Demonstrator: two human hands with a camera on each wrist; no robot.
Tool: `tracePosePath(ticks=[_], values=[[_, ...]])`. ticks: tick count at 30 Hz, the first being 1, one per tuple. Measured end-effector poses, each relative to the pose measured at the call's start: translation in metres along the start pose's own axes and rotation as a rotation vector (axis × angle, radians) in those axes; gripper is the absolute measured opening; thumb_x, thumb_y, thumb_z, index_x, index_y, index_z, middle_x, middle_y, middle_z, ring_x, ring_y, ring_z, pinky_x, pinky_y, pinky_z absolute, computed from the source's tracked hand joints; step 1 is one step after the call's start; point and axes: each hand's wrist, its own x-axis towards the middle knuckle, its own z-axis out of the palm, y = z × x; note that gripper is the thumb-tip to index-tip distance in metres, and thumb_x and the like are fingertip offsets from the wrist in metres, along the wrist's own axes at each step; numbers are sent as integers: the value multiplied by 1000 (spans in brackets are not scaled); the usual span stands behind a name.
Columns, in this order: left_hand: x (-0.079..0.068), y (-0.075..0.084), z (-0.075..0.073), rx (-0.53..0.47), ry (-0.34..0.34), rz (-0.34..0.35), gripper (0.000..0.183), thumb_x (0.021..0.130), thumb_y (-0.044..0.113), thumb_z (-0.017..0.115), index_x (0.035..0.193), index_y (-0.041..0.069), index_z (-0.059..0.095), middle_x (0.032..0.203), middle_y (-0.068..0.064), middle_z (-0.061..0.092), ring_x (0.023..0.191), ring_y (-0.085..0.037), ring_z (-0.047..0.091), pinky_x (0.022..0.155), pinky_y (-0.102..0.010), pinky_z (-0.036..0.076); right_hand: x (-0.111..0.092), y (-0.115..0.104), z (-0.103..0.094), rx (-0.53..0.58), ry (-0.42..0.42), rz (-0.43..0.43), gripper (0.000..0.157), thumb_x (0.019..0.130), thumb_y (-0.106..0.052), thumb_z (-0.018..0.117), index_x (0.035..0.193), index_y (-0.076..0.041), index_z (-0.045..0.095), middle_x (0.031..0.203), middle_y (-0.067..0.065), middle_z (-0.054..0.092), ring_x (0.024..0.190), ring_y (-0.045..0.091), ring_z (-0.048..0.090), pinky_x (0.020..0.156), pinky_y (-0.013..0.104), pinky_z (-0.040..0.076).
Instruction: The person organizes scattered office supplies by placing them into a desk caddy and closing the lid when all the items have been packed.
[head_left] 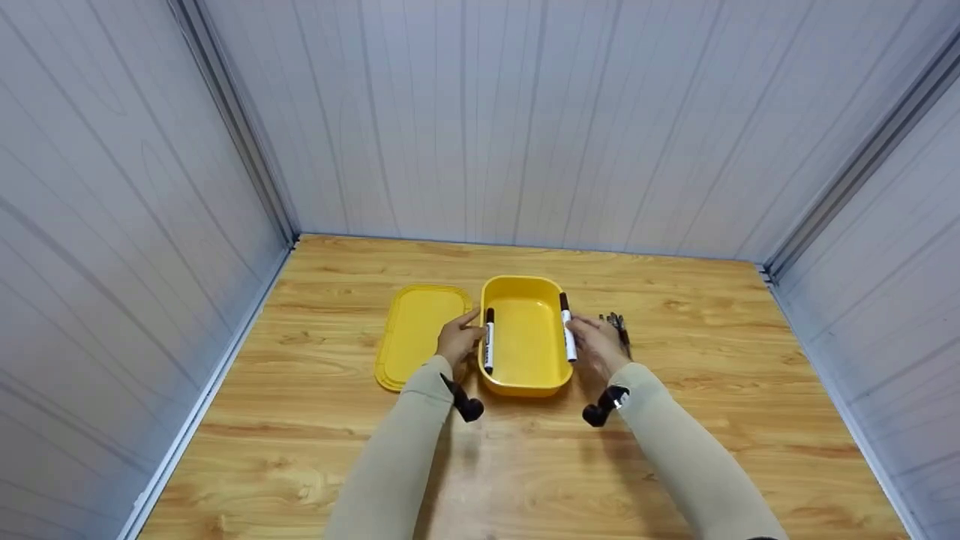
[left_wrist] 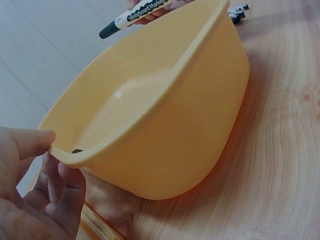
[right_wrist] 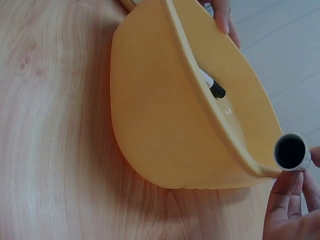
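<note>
A yellow plastic box point(head_left: 527, 387) stands on the wooden floor between both hands. My left hand point(head_left: 459, 341) pinches its left rim, thumb on top and fingers outside, as the left wrist view shows. Inside, along the left wall, lies a whiteboard marker point(head_left: 490, 341) with a dark cap. My right hand point(head_left: 598, 341) holds a second whiteboard marker point(left_wrist: 142, 15) between thumb and fingers, at the right rim of the box. In the right wrist view this marker's round dark end point(right_wrist: 290, 152) faces the camera; the first marker point(right_wrist: 215, 89) shows partly over the rim.
The yellow lid point(head_left: 420, 330) lies flat to the left of the box. Several dark pens or markers point(head_left: 618, 330) lie just right of my right hand, partly hidden by it. White panel walls point(head_left: 525, 120) enclose the wooden surface point(head_left: 517, 465) at the back and sides.
</note>
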Motion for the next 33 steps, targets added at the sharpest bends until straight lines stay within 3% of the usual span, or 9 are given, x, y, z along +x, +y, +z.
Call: tracePosePath(ticks=[7,12,18,22,27,29,33], values=[[1,-1,-2,-24,-1,-7,53,85,6,59,134,22,48,110,-18,60,70,-19,62,51,-26,47,0,-3,7,-89,47,19,45,87,-11,59,130,-3,50,127,14,50,116,27,48,90,33,43],[4,-3,-2,-13,11,2,53,84,6,60,133,23,50,108,-16,61,66,-16,59,50,-25,47,2,-3,13,-117,68,-53,42,87,-8,60,126,2,52,124,18,53,108,27,53,90,33,44],[13,-12,-4,-2,6,-15,54,82,10,61,132,27,50,108,-10,62,85,-19,63,63,-29,52,2,-3,25,-193,84,-91,37,86,-12,63,121,-1,57,118,13,57,99,20,57,85,29,45],[8,-7,-3,28,8,-18,52,84,10,61,132,27,51,109,-12,62,87,-23,63,64,-29,52,1,-1,32,-176,67,-132,34,85,-10,63,118,-1,60,115,15,59,95,20,59,83,28,47],[41,-33,-7,-19,-20,27,55,80,9,65,131,28,52,102,-11,64,79,-21,64,60,-31,52,2,1,38,-198,69,-175,30,84,-11,65,113,-3,63,109,13,61,91,20,61,79,29,49],[44,-36,-8,-24,-28,12,56,80,11,66,130,31,52,101,-7,65,78,-17,64,60,-30,52,4,2,41,-205,72,-174,30,84,-12,65,113,-3,63,109,13,61,92,21,60,80,29,49],[13,-11,-2,-14,-6,-15,54,84,8,60,134,26,48,110,-14,61,85,-23,63,60,-29,52,6,5,48,-180,65,-179,30,84,-10,65,113,-1,63,108,15,61,91,21,60,79,30,49]])
